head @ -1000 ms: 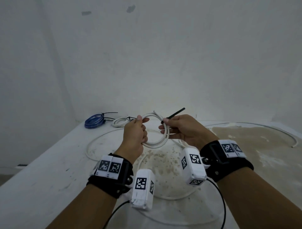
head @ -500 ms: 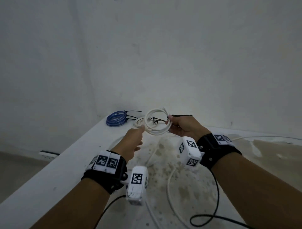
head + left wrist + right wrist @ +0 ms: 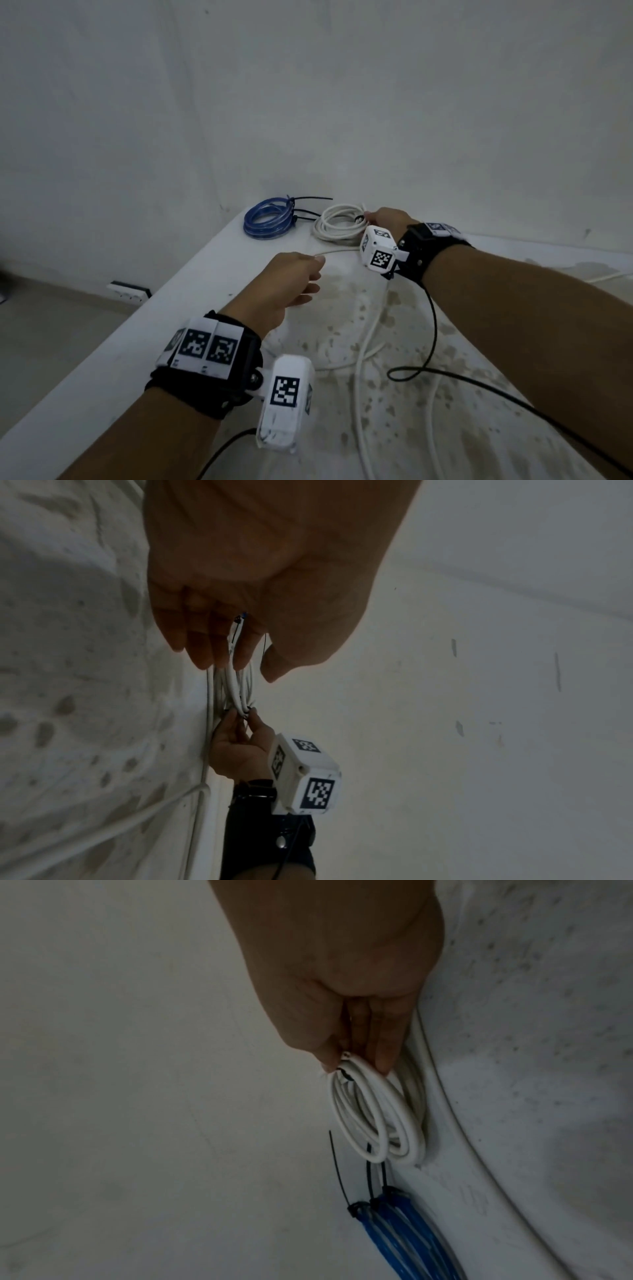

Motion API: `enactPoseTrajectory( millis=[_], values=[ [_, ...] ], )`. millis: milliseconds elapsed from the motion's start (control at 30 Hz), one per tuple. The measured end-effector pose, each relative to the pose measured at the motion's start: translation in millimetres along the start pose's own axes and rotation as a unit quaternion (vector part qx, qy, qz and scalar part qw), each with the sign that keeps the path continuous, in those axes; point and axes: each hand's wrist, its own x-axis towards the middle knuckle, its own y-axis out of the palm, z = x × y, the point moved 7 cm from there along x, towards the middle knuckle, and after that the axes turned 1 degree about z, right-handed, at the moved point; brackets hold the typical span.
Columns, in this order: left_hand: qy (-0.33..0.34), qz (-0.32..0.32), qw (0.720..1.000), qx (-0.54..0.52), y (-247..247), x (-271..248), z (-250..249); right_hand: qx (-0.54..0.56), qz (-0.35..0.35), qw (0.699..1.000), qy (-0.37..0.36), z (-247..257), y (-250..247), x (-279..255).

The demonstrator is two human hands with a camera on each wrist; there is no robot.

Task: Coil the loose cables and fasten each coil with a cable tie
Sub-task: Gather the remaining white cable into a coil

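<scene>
A small white cable coil (image 3: pixel 337 222) (image 3: pixel 373 1118) sits at the far end of the table, with a black cable tie (image 3: pixel 346 1076) around it. My right hand (image 3: pixel 368 216) (image 3: pixel 356 1066) pinches its right edge between thumb and fingers. More white loops (image 3: pixel 413 1096) lie right behind it. To the left lies a blue coil (image 3: pixel 270 219) (image 3: pixel 407 1231) bound with black ties. My left hand (image 3: pixel 315 274) (image 3: pixel 236 664) hovers nearer me, fingers loosely curled, holding nothing.
A long loose white cable (image 3: pixel 359 377) snakes over the stained white table (image 3: pixel 205 308). The black wire (image 3: pixel 432 325) from the right wrist camera loops across it. The table's left edge drops to the floor, where a wall socket (image 3: pixel 128 291) shows. The wall stands just behind the coils.
My left hand let go of the white coil and drew back. My right hand carried the coil forward and down to the table beside the blue coil.
</scene>
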Motion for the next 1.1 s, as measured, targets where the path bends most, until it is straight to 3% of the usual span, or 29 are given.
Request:
enactPoseTrajectory(
  millis=[67,133,333,367,433,467,567,767,900,1100],
  values=[
    [-0.01,0.008,1.0,0.003,-1,3,6,0.116,0.065,0.991,0.035,5,12,0],
    [-0.017,0.013,1.0,0.002,-1,4,11,0.207,0.063,0.975,0.052,10,19,-3],
    [-0.018,0.001,1.0,0.0,-6,-1,12,0.019,-0.017,1.0,-0.005,2,8,7],
    [-0.018,0.0,1.0,0.004,-6,-2,12,0.042,-0.013,0.999,-0.011,-3,7,10],
    [-0.011,0.0,1.0,0.016,-3,-7,10,0.202,0.008,0.978,0.047,-8,5,0],
    [-0.006,0.001,1.0,0.023,-1,-10,8,0.242,0.006,0.969,0.043,-8,0,-6],
    [0.008,0.01,0.999,0.043,12,-21,2,0.253,-0.05,0.963,0.08,-20,-31,-26],
    [0.032,0.035,0.99,0.135,39,-60,-1,0.093,0.004,0.994,0.061,-41,-111,-107],
    [0.025,0.034,0.98,0.193,48,-95,12,-0.028,0.044,0.997,0.056,-63,-146,-170],
    [0.017,0.034,0.977,0.211,77,-126,19,-0.216,0.22,0.951,0.009,-81,-100,-261]
  ],
)
